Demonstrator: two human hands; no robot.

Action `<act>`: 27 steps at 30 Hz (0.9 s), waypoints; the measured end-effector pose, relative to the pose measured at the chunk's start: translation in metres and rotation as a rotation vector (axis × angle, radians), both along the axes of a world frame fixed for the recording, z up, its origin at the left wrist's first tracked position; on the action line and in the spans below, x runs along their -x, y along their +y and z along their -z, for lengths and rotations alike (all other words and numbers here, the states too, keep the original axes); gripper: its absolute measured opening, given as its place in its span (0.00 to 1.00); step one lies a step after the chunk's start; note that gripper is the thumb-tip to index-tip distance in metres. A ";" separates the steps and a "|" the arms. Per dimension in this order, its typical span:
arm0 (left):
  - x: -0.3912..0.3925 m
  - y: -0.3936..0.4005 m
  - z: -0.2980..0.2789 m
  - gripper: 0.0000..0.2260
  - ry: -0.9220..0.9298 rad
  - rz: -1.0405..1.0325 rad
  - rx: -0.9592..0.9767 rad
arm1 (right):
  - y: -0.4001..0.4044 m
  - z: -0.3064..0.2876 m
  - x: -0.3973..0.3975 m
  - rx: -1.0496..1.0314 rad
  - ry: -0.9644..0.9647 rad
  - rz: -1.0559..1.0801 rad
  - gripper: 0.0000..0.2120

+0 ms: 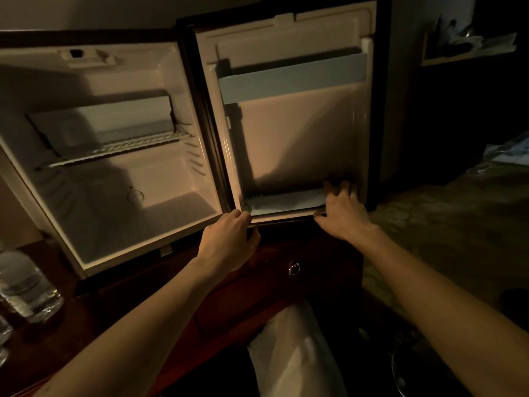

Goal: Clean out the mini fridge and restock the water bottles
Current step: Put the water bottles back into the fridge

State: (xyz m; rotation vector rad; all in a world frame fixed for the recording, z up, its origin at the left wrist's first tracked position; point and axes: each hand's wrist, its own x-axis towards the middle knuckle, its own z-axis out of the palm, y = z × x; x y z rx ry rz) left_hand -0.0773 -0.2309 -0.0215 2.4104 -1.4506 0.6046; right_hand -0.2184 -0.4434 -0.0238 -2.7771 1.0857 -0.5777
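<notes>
Head view: hands (342,212) on fridge door (297,133)

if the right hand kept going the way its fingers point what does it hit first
Most likely the lower door shelf: the right hand already reaches over its right end, fingers pointing up and into the open door. Just behind that is the door's inner panel. Depth is unclear, so the fingers may already touch it.
</notes>
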 end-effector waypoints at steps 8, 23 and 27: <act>-0.006 0.028 -0.013 0.11 -0.012 -0.081 0.016 | 0.019 -0.005 -0.020 0.054 -0.018 -0.114 0.34; -0.034 0.194 -0.028 0.15 -0.011 -0.550 0.041 | 0.214 -0.023 -0.146 0.122 -0.162 -0.784 0.27; -0.038 0.237 -0.029 0.14 -0.004 -0.645 0.072 | 0.264 -0.023 -0.172 0.078 -0.128 -0.887 0.26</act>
